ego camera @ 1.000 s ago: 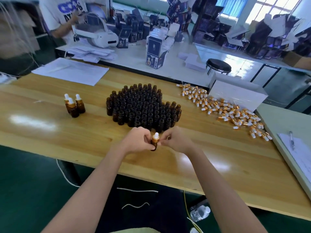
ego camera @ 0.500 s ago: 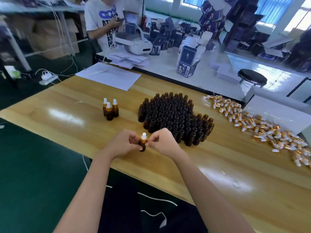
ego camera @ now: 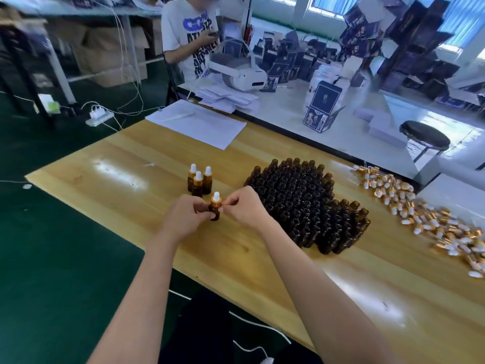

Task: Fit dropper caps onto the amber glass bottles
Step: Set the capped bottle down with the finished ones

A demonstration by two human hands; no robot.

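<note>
The left hand (ego camera: 181, 219) gripped a small amber bottle (ego camera: 214, 213) while right hand (ego camera: 245, 208) fingers pinched its gold-collared, white-bulbed cap (ego camera: 216, 200), standing upright.

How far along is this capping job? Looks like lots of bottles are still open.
Barely started. Done: three capped bottles stand together on the table. In hand: the left hand grips a fourth bottle while the right hand pinches its dropper cap. Left: a big block of open bottles and a long scatter of loose caps.
</note>
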